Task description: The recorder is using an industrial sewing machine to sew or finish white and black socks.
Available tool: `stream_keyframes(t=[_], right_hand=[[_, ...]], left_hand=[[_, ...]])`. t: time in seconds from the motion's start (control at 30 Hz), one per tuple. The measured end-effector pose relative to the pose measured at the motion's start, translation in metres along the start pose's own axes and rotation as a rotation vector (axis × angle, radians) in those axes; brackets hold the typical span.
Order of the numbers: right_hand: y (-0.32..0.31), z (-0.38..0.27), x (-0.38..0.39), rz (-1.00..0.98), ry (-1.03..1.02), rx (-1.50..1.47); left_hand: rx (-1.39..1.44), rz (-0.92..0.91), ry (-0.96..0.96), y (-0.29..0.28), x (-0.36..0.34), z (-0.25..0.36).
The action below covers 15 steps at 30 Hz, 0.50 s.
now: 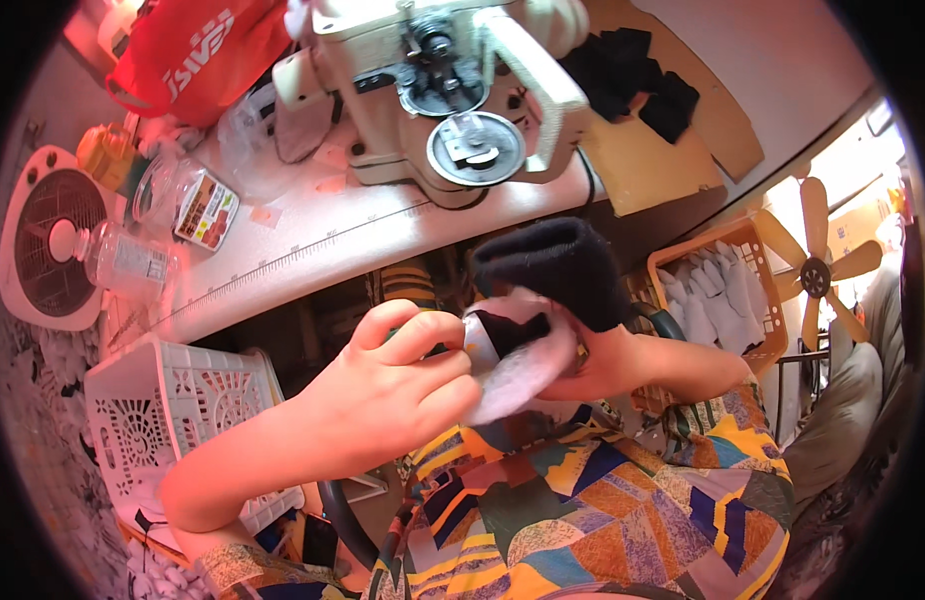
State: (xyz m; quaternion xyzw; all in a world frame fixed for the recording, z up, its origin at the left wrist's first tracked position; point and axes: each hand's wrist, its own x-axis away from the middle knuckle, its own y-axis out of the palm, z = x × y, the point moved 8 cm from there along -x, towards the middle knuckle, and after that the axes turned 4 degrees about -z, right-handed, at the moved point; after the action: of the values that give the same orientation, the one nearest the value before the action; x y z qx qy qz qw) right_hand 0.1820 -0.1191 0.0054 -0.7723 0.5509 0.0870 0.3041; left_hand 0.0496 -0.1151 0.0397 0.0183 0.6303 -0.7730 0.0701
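Holding a soft, fuzzy black-and-pale-grey fabric piece (533, 370) in the air

The piece is in front of me, short of the near edge of the long white desk (313, 250) and below the cream metal sewing machine (453, 95) with its round plates. My bare left hand (403, 375) grasps its pale side, fingers curled in. My bare right hand (608, 360) grasps it from the other side; most of those fingers are hidden, so I cannot tell how firmly they press. The black part bunches above my right wrist, and a dark patch shows between the pale layers.

To handle it well, I should bear the bulk on the right and pinch only the rim on the left. Even, light tension seems best, since cloth this soft could stretch or twist. Keeping the black folds off the pale edge leaves it in sight.
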Motion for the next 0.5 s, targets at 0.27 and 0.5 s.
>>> stream_keyframes(t=[0.27, 0.5], right_hand=[[-0.032, -0.054, 0.025, -0.072, -0.191, 0.563], [-0.012, -0.026, 0.011, -0.215, -0.066, 0.141]], left_hand=[[-0.245, 0.094, -0.068, -0.003, -0.035, 0.016], [-0.102, 0.021, -0.132, -0.008, -0.034, -0.01]])
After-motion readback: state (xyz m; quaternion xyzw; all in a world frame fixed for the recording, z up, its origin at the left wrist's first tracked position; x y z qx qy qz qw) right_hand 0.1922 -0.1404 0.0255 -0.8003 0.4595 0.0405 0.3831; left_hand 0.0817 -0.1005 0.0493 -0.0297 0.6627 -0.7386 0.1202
